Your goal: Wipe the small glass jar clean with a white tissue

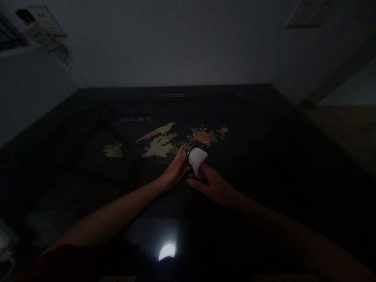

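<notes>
Near the middle of the dark view, my left hand [175,169] is closed around the left side of a small shiny round object [192,144] with a curved rim. In this dim light I cannot make out its exact kind. A folded white tissue [197,158] covers much of its front. My right hand [217,187] grips the lower end of that tissue and presses it against the object, partly hiding its fingertips. Both hands are over a glossy black table [249,219].
A bird picture [158,132] and a flower picture [202,137] decorate the tabletop behind the hands. A pale wall [176,47] rises at the back, with sockets [308,13] at upper right and more sockets [44,23] at upper left. A bright reflection shows in front.
</notes>
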`<state>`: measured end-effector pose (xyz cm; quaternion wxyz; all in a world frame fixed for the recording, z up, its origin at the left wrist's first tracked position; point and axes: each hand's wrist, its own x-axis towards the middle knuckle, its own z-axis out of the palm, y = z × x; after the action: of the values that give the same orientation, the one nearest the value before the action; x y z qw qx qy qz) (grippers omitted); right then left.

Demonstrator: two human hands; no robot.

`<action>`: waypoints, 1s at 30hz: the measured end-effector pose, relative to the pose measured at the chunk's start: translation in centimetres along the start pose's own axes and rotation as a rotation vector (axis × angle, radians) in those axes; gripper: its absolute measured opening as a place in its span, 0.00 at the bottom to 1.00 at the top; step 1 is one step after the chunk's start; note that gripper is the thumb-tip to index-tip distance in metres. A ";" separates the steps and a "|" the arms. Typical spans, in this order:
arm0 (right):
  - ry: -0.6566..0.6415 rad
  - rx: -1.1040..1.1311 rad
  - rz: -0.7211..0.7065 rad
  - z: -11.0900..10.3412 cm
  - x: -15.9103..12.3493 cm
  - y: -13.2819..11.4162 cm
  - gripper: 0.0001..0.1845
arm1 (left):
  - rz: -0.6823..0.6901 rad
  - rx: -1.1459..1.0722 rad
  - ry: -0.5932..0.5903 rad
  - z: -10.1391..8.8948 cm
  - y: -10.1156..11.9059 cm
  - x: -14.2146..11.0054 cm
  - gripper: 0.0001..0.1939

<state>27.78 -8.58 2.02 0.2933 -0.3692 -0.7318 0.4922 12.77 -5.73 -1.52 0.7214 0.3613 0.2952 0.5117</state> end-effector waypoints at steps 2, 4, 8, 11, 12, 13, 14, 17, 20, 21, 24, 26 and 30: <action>-0.036 0.147 -0.018 0.3 0.0 0.3 0.28 | 0.000 0.023 -0.003 0.1 0.0 -0.1 0.33; -0.061 0.275 -0.061 0.5 0.2 0.5 0.32 | 0.003 0.047 -0.002 0.2 0.1 -0.1 0.34; -0.088 0.354 -0.065 0.4 0.4 0.5 0.33 | -0.011 0.077 -0.012 0.2 0.2 -0.2 0.33; -0.084 0.254 -0.028 -0.1 0.3 0.3 0.28 | -0.010 0.058 -0.014 0.0 0.1 -0.2 0.31; -0.067 0.190 -0.017 -0.4 0.3 0.3 0.25 | -0.003 0.049 -0.014 -0.1 0.0 -0.2 0.30; -0.044 0.108 -0.004 -0.6 0.3 0.2 0.22 | 0.006 0.041 -0.015 -0.2 -0.1 -0.1 0.29; -0.015 0.010 0.010 -0.8 0.3 0.2 0.18 | 0.013 0.033 -0.016 -0.3 -0.1 -0.1 0.28; 0.041 -0.270 0.001 -1.3 0.3 0.0 0.09 | 0.018 0.017 -0.021 -0.5 -0.3 0.1 0.27; 0.018 -0.451 -0.097 -1.7 0.4 -0.1 0.10 | 0.015 -0.011 -0.027 -0.5 -0.2 0.3 0.26; 0.005 -0.504 -0.128 -1.7 0.5 -0.2 0.12 | 0.014 -0.025 -0.028 -0.4 -0.2 0.3 0.24; -0.021 -0.646 -0.161 -1.7 0.5 -0.2 0.17 | 0.009 -0.049 -0.019 -0.4 -0.1 0.3 0.20; -0.033 -0.703 -0.156 -1.7 0.4 -0.3 0.18 | 0.005 -0.049 -0.004 -0.3 -0.1 0.2 0.21; -0.016 -0.659 -0.176 -1.8 0.4 -0.5 0.12 | -0.005 -0.043 0.005 -0.3 -0.1 0.2 0.24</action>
<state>28.86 -7.49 3.12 0.1939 -0.3757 -0.8828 0.2048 12.59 -5.54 -1.79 0.7297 0.3437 0.2867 0.5169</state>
